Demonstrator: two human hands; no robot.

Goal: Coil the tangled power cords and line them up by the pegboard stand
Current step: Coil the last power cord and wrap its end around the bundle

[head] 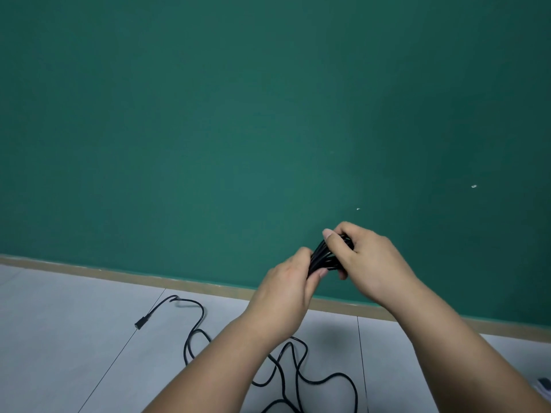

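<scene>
- Both my hands are up in front of the green wall (208, 114), close together, with a black coil (323, 257) held between them.
- My left hand (286, 290) grips the lower end of the coil, fingers curled round the strands and the thumb tip showing just under them.
- My right hand (369, 263) holds the upper end, fingers wrapped over the top and the thumb pressed along the near side of the strands.
- The coil runs slantwise, its low end in the left hand and its high end in the right; only a short stretch of black strands shows between the two.
- Below my forearms a loose cord (293, 362) lies on the grey floor (59, 323) in open, crossing loops, well apart from the hands.
- It passes behind my left forearm, so I cannot tell whether it joins the coil.
- Its plug (138, 324) lies out to the left on the floor, near the tan baseboard (119, 274).
- A small pale thing (545, 389) peeks in at the right edge, too cut off to name.
</scene>
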